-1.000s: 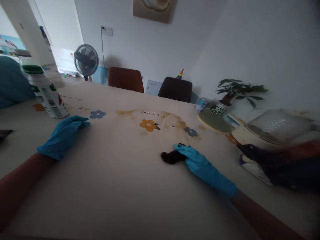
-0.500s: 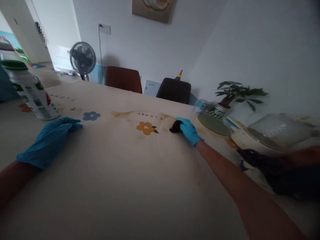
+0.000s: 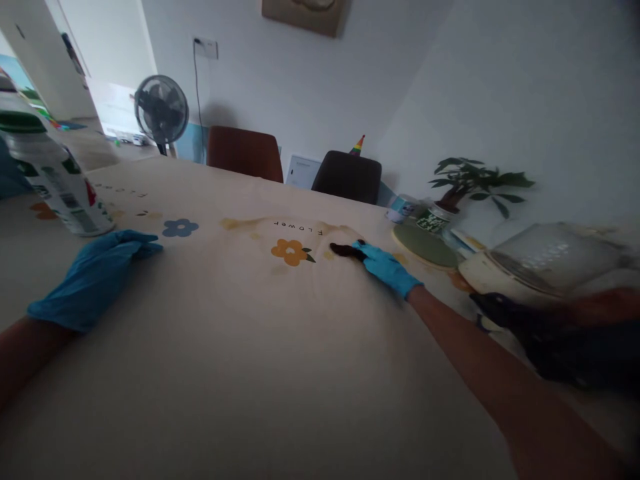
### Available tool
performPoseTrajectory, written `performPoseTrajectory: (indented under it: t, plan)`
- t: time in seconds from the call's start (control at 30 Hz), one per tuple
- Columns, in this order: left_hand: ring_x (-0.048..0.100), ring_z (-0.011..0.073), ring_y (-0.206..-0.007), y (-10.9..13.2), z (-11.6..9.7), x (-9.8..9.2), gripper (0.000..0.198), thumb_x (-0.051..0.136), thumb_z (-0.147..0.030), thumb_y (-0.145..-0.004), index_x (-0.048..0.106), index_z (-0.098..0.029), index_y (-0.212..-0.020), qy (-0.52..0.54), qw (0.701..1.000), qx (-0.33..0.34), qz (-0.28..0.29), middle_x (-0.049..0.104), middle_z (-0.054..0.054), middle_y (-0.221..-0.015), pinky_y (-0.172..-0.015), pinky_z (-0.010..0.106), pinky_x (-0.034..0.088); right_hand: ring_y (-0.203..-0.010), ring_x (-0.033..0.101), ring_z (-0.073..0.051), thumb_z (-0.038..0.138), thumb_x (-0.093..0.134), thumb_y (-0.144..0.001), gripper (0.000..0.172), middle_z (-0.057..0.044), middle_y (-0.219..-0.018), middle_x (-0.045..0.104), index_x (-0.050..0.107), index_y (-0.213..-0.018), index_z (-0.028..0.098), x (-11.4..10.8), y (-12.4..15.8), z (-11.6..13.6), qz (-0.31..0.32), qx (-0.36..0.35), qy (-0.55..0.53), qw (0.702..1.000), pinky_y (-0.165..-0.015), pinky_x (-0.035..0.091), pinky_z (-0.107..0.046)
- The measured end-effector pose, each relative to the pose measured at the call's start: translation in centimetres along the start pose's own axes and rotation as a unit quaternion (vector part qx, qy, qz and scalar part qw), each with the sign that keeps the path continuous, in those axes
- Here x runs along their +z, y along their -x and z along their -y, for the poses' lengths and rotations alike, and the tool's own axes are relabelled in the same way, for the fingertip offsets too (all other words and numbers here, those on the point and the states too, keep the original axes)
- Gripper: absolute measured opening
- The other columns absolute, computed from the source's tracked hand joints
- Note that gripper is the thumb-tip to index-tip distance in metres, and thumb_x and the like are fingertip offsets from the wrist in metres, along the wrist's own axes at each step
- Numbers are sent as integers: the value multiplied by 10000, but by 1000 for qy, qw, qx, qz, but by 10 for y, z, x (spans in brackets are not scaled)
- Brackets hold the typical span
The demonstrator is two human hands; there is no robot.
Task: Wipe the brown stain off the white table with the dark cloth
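My right hand (image 3: 389, 267), in a blue glove, presses a dark cloth (image 3: 345, 251) against the pale tablecloth (image 3: 250, 347). Part of the cloth is hidden under the fingers. Left of it are a printed orange flower (image 3: 289, 252) and a yellow-brown stain (image 3: 232, 224) that runs along the surface. My left hand (image 3: 95, 277), gloved in blue too, rests on the tablecloth with its fingers stretched out and holds nothing. Just behind it stands a white bottle with a green cap (image 3: 63, 187).
On the right are a green round mat (image 3: 425, 246), a potted plant (image 3: 434, 219), a white appliance with a clear cover (image 3: 510, 277) and a blurred dark object (image 3: 550, 333). Two chairs (image 3: 245, 153) stand at the far edge, with a fan (image 3: 161, 110) behind.
My right hand has shifted slightly right and nearer, and more of the dark cloth shows, stretched out to the left. My left hand stays put. The view has tilted down a little.
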State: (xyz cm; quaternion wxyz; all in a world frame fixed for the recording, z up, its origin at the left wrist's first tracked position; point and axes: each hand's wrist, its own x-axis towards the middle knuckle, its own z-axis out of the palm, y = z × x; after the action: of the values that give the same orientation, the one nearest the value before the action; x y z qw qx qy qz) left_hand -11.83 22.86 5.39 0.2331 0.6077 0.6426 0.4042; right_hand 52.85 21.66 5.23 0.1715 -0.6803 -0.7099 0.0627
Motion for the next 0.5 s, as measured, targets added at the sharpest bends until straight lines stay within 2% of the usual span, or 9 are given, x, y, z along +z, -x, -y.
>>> performPoseTrajectory:
  t: [0.1, 0.17, 0.3, 0.4, 0.5]
  plan:
    - [783, 405, -1315, -3, 5, 1, 446, 663, -568, -846, 850, -254, -1102, 2, 1000, 10, 1, 880, 106, -1325, -1371, 634, 583, -1758, 574, -355, 296, 603, -1028, 695, -65, -1815, 691, 786, -1699, 297, -8, 61, -4, 15, -30, -32, 999, -1494, 409, -632]
    - [781, 403, -1315, -5, 8, 1, 448, 652, -575, -844, 842, -253, -1091, 2, 1000, 13, 5, 877, 112, -1338, -1368, 631, 581, -1769, 552, -369, 351, 606, -1048, 699, -67, -1837, 664, 770, -1725, 304, -10, 102, -3, 30, -57, -51, 997, -1484, 421, -651]
    - [769, 401, -1336, -6, 5, 0, 465, 639, -574, -811, 816, -233, -1074, 4, 1000, 24, 15, 872, 139, -1342, -1400, 628, 538, -1800, 492, -372, 328, 621, -1058, 702, -47, -1848, 639, 760, -1746, 355, -6, 168, 15, 56, -89, -74, 992, -1486, 409, -688]
    - [768, 408, -1317, -4, -5, 0, 467, 617, -563, -776, 794, -225, -1046, 10, 1000, 16, 20, 872, 155, -1312, -1402, 639, 527, -1825, 437, -370, 281, 645, -1047, 711, -19, -1831, 647, 764, -1736, 410, -1, 196, 43, 66, -126, -93, 985, -1499, 369, -726]
    - [769, 405, -1289, -3, -13, 0, 465, 607, -570, -751, 776, -228, -1016, 23, 999, 5, 27, 873, 158, -1286, -1376, 623, 550, -1846, 383, -366, 255, 633, -1048, 730, 5, -1842, 624, 748, -1745, 438, 6, 204, 78, 101, -180, -110, 972, -1505, 325, -761]
